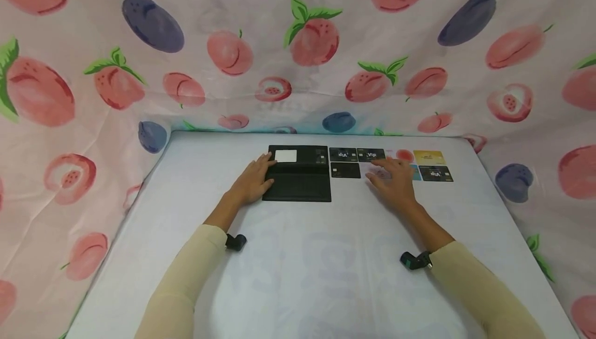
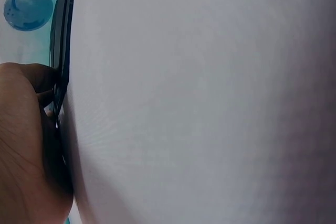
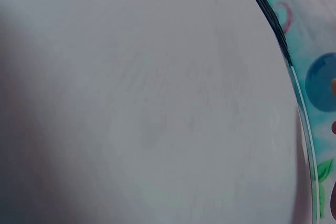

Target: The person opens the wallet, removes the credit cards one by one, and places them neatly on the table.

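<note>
A black card wallet (image 1: 298, 188) lies unfolded on the white table, a white card (image 1: 286, 156) in its upper half. My left hand (image 1: 251, 181) rests at its left edge, fingertips near the upper corner and thumb on the lower half. In the left wrist view, the wallet (image 2: 62, 30) appears edge-on beside the hand (image 2: 21, 145). My right hand (image 1: 395, 181) is over the cards right of the wallet, thumb and forefinger apart above a pale lilac card (image 1: 379, 172), which it partly hides. The right wrist view shows mostly table, without the hand's grip.
Two rows of cards adjoin the wallet: black Vip cards (image 1: 343, 154), a plain black card (image 1: 345, 170), a gold card (image 1: 429, 158) and another Vip card (image 1: 436, 173) among them. A fruit-print cloth (image 1: 279, 33) hangs behind the table (image 1: 326, 277).
</note>
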The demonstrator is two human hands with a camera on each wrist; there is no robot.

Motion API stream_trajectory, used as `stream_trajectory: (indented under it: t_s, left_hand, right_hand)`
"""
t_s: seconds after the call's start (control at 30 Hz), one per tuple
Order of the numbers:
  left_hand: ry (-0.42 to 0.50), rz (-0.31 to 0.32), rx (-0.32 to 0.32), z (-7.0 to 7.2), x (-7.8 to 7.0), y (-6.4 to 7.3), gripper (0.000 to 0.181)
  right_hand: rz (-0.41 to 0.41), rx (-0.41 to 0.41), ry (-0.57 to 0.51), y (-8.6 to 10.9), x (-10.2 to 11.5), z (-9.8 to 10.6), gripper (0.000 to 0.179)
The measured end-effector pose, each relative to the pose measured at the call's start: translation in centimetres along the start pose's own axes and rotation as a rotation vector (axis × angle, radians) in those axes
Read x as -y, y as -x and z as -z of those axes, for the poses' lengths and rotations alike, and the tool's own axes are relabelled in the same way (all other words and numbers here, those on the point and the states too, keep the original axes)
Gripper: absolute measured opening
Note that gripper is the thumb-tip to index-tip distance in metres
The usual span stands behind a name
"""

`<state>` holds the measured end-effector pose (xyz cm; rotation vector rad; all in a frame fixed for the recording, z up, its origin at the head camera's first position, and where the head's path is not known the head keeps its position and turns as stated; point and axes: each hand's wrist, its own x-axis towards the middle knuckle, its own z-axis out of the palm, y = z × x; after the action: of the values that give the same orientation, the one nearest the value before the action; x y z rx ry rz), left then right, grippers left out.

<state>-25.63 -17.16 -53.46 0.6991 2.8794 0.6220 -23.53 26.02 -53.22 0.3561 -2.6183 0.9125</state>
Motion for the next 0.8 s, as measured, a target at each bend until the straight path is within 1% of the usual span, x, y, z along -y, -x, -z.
stream_trajectory:
  t_s: [0.2,0.4,0.5,0.7,0.8]
  left_hand:
    - [0.006,0.01,0.012,0.3,-0.2,0.1,0.062]
    - [0.011,0.008,0.01,0.5,-0.5,0.3,0.062]
    - [0.014,0.001,-0.001,0.5,-0.5,0.3,0.062]
    - [0.007,0.016,0.023,0.5,-0.5,0.2,0.062]
    - [0.013,0.012,0.017,0.6,-0.6,0.2,0.062]
  right_hand:
    - [0.041,-0.015,-0.013,-1.1,1.2,-1.6,0.043]
    - [0.089,0.005,-0.005,-2.2,2.3,-3.1,0.049]
    - [0.099,0.031,0.009,-2.8,2.9,-3.8,0.052]
    - [0.077,0.104,0.007,-4.0,4.1,-5.0,0.054]
    - [0.083,0.118,-0.004,-4.5,4.4,-5.6,0.051]
